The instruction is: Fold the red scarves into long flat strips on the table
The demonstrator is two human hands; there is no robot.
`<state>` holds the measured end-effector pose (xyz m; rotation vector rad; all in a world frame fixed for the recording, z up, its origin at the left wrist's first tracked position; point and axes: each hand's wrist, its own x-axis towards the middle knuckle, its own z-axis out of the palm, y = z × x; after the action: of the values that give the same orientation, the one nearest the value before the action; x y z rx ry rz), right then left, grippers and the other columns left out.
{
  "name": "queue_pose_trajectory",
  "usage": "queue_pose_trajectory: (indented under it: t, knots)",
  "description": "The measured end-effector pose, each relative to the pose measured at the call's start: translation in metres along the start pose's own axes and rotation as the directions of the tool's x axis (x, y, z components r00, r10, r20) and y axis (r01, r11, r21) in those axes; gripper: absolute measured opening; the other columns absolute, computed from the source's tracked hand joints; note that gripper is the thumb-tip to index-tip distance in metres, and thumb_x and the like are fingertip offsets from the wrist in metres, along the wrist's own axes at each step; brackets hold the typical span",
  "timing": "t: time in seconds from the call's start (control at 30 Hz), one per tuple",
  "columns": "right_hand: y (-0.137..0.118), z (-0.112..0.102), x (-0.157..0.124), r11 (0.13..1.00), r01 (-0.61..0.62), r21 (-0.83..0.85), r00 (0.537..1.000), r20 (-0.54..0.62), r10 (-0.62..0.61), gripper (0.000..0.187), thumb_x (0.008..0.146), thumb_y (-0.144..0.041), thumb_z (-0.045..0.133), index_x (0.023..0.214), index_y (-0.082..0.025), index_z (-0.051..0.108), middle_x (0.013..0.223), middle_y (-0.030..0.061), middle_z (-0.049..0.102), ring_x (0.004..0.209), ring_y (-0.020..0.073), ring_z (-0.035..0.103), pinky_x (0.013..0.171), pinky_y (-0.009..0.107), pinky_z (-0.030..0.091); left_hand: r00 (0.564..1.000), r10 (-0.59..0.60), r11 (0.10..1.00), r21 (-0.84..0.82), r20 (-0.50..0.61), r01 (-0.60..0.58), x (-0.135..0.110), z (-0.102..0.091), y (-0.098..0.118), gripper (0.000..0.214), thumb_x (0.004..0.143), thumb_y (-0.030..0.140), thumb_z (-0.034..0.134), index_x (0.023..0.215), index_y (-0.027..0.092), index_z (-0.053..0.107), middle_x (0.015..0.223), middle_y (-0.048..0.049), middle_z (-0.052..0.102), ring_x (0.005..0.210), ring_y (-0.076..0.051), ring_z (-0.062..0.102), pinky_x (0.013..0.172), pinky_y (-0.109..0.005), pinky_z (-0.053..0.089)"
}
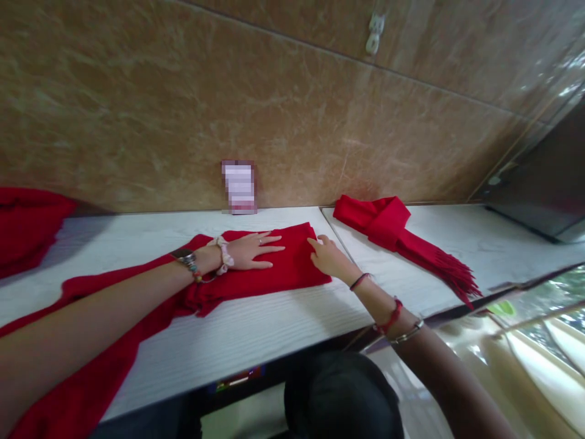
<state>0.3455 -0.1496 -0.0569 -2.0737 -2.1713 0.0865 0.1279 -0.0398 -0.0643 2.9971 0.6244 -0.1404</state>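
A red scarf (292, 262) lies folded in flat layers on the white countertop, and its long loose part runs off to the lower left under my left forearm. My left hand (249, 251) presses flat on top of the folded part, palm down with fingers spread. At the right end of the fold is my right hand (329, 257), its fingers bent around the scarf's edge; the fingertips are partly hidden. Farther right a second red scarf (386, 228) with a fringed end rests, folded over itself.
More red cloth (27, 228) lies at the far left. A small blurred card (240, 188) stands against the brown tiled wall (159, 110). A dark box-like object (543, 164) is at the right end. Below the counter's front edge sits a black rounded object (345, 399).
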Motion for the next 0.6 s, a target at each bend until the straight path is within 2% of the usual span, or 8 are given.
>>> queue_pose_trajectory:
  t: [0.13, 0.23, 0.3, 0.37, 0.47, 0.53, 0.6]
  knots:
    - [-0.059, 0.003, 0.010, 0.996, 0.078, -0.036, 0.997, -0.015, -0.079, 0.041, 0.082, -0.015, 0.038, 0.122, -0.009, 0.045, 0.133, 0.0203, 0.036, 0.111, 0.0265, 0.045, 0.082, 0.039, 0.043, 0.994, -0.081, 0.997, -0.009, 0.071, 0.082, -0.044, -0.015, -0.019, 0.054, 0.079, 0.044, 0.050, 0.130, 0.027, 0.042, 0.144, -0.0041, 0.026, 0.132, -0.027, 0.017, 0.106, -0.039, 0.018]
    - [-0.081, 0.001, 0.026, 0.997, 0.067, -0.023, 0.997, -0.028, -0.068, 0.039, 0.082, -0.016, 0.037, 0.119, -0.007, 0.047, 0.128, 0.0202, 0.042, 0.110, 0.0270, 0.046, 0.083, 0.039, 0.043, 0.979, -0.196, 0.981, 0.024, 0.065, 0.195, -0.057, -0.030, -0.014, 0.052, 0.077, 0.047, 0.052, 0.126, 0.030, 0.046, 0.143, -0.0032, 0.027, 0.131, -0.030, 0.019, 0.105, -0.043, 0.017]
    - [-0.085, 0.000, 0.040, 1.000, 0.023, 0.012, 0.998, -0.057, -0.023, 0.041, 0.084, -0.019, 0.036, 0.124, -0.010, 0.043, 0.121, 0.0190, 0.047, 0.107, 0.0271, 0.048, 0.081, 0.038, 0.043, 0.961, -0.277, 0.960, 0.042, 0.022, 0.276, -0.061, -0.034, -0.008, 0.054, 0.079, 0.048, 0.048, 0.130, 0.030, 0.041, 0.144, -0.0044, 0.025, 0.131, -0.030, 0.019, 0.104, -0.044, 0.018]
    - [-0.084, 0.000, 0.054, 0.998, -0.043, 0.051, 0.995, -0.092, 0.047, 0.044, 0.085, -0.023, 0.036, 0.128, -0.014, 0.039, 0.116, 0.0181, 0.050, 0.104, 0.0268, 0.051, 0.078, 0.036, 0.044, 0.919, -0.393, 0.919, 0.041, 0.010, 0.393, -0.065, -0.032, -0.004, 0.058, 0.081, 0.051, 0.044, 0.134, 0.028, 0.035, 0.144, -0.0069, 0.024, 0.130, -0.031, 0.021, 0.103, -0.045, 0.020]
    - [-0.078, 0.004, 0.070, 0.987, -0.121, 0.109, 0.984, -0.119, 0.134, 0.044, 0.086, -0.020, 0.036, 0.130, -0.017, 0.038, 0.111, 0.0168, 0.053, 0.099, 0.0245, 0.055, 0.076, 0.033, 0.044, 0.856, -0.512, 0.859, 0.012, 0.072, 0.512, -0.073, -0.022, -0.009, 0.062, 0.080, 0.054, 0.042, 0.134, 0.024, 0.035, 0.144, -0.0108, 0.023, 0.129, -0.032, 0.024, 0.102, -0.044, 0.023]
    - [-0.074, 0.006, 0.076, 0.982, -0.132, 0.138, 0.983, -0.110, 0.148, 0.046, 0.084, -0.014, 0.036, 0.129, -0.018, 0.038, 0.107, 0.0143, 0.055, 0.096, 0.0216, 0.056, 0.077, 0.031, 0.043, 0.864, -0.495, 0.865, -0.040, 0.089, 0.500, -0.081, -0.016, -0.019, 0.062, 0.083, 0.051, 0.039, 0.136, 0.020, 0.032, 0.144, -0.0124, 0.024, 0.129, -0.029, 0.026, 0.103, -0.039, 0.023]
    - [-0.071, 0.008, 0.078, 0.979, -0.136, 0.150, 0.983, -0.104, 0.152, 0.048, 0.082, -0.008, 0.035, 0.128, -0.017, 0.040, 0.105, 0.0130, 0.056, 0.095, 0.0201, 0.057, 0.078, 0.029, 0.043, 0.879, -0.473, 0.874, -0.100, 0.050, 0.476, -0.092, -0.011, -0.032, 0.058, 0.088, 0.044, 0.033, 0.137, 0.015, 0.027, 0.142, -0.0131, 0.026, 0.129, -0.024, 0.027, 0.103, -0.034, 0.024]
